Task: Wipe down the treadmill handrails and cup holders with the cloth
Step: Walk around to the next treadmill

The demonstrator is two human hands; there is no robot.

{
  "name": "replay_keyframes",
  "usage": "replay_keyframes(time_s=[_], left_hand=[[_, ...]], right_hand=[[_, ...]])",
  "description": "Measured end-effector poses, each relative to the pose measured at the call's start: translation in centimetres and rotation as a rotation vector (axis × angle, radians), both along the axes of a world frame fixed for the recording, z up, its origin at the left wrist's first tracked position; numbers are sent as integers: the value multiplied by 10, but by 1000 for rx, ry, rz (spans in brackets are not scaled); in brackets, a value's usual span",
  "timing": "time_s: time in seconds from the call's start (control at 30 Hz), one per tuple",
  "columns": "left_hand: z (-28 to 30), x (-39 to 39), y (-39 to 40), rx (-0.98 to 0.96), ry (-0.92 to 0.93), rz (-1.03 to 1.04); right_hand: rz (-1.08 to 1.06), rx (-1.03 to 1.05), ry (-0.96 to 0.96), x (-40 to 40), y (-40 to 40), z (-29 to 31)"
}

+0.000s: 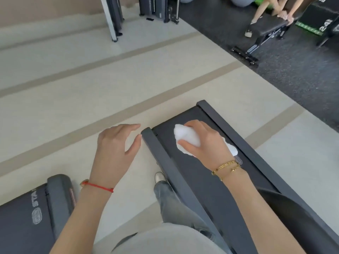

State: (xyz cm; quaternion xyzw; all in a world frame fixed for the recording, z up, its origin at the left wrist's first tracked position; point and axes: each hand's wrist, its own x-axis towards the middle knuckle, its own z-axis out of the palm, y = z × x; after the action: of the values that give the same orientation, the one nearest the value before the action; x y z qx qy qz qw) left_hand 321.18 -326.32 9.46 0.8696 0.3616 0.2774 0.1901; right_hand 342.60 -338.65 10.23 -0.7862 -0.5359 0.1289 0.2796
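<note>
Head cam, looks down, hands close

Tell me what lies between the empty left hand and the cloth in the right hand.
In the head view, the treadmill's dark left side rail runs between the left hand and the white cloth gripped by the right hand.

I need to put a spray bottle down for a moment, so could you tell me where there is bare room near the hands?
The pale floor left of the treadmill, beyond the left hand, is bare. The belt ahead of the right hand and cloth is free too. It is tighter by the shoe, between the two treadmills.
</note>
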Motion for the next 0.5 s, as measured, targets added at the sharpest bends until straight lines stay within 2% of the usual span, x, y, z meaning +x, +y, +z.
replay_keyframes(time_s=[0.33, 0.5], left_hand=[[5, 3, 121, -36, 27, 255], [7, 14, 189, -52, 39, 335]], right_hand=[[63, 103, 88, 27, 168, -11], [164, 64, 56, 47, 255, -9]])
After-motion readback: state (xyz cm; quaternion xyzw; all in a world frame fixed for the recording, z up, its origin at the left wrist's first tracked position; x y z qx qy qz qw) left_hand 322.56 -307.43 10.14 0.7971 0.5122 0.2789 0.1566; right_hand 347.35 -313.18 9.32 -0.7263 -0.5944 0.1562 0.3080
